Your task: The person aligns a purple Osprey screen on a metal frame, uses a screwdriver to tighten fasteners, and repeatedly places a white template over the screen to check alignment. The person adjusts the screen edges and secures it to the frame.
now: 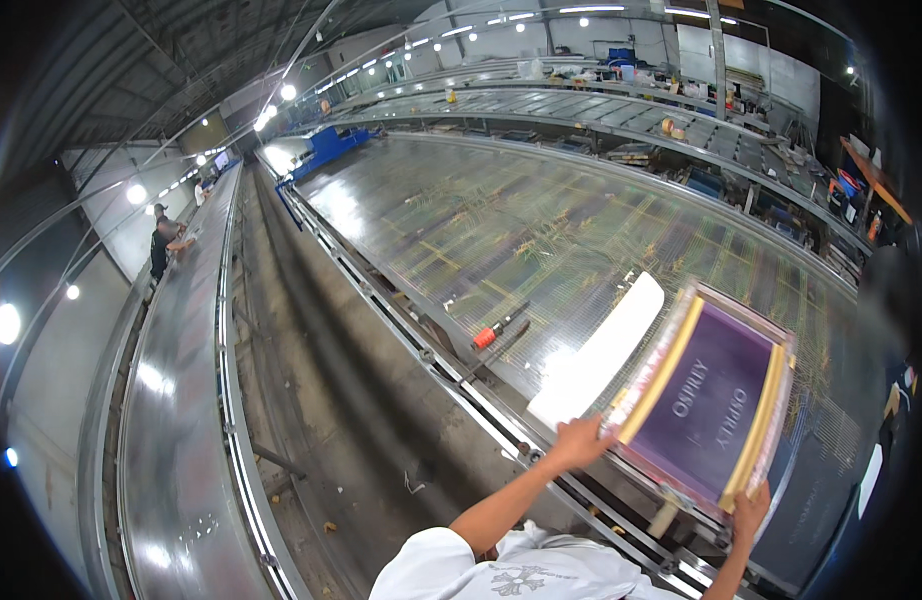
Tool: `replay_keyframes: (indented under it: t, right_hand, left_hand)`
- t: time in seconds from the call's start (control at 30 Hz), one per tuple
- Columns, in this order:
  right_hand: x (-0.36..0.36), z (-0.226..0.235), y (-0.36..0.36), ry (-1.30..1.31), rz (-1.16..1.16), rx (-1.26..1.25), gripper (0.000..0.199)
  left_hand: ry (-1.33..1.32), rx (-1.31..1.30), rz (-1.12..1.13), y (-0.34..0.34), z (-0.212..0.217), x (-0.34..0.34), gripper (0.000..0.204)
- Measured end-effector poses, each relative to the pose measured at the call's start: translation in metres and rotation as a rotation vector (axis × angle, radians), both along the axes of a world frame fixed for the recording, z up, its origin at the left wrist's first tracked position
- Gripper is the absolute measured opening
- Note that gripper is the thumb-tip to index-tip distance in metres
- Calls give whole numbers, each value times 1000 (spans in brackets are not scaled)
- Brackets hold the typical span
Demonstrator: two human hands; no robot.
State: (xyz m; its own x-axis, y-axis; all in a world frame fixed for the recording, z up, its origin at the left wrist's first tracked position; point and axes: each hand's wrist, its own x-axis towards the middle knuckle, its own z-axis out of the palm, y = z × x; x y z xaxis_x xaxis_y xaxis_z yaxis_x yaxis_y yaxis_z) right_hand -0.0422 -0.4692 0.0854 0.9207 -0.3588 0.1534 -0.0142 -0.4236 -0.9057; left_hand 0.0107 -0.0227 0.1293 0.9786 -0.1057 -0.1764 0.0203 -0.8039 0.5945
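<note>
The premises are a long workshop with a dark ridged roof and rows of lit lamps. At the left, a long narrow bench (181, 430) runs into the distance; a person in dark clothing (161, 245) leans over its far part. Next comes the aisle floor (316, 430), with small scraps on it. To the right of the aisle stands a wide bench (431, 165) with a shiny, streaked top; a blue machine (331, 148) is at its far end. Near the aisle edge lies an orange-handled tool (483, 338), just beside a dark rod (508, 343). Further right lies a white curved panel (606, 350).

The left hand (581, 443) is closed around the near left corner of a screen frame (706, 415), which has a purple panel, pale lettering and yellow strips. The frame is over the near part of the wide bench; whether it touches the top cannot be told. The right hand (749, 512) has its fingers curled on the near right corner. Beyond it lies a dark sheet (806, 515) with faint lettering.

Progress, as judged: the frame is gripped at both near corners; placing or release is not yet done. Whether it has been used cannot be established.
</note>
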Motion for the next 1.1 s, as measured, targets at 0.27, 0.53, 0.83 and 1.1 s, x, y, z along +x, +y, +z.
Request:
replay_keyframes:
  t: [0.27, 0.53, 0.83, 1.1]
  right_hand:
    - [-139, -36, -207, 166, -53, -87, 51]
    - [-150, -60, -206, 283, -150, -77, 60]
    - [-90, -13, -75, 97, -440, -566, 47]
    - [23, -16, 249, 265, 100, 142, 27]
  left_hand:
    - [123, -278, -349, -158, -62, -72, 68]
    - [380, -394, -372, -125, -49, -43, 53]
    - [-136, 145, 289, 144, -81, 29, 38]
    - [67, -203, 169, 181, -116, 62, 47]
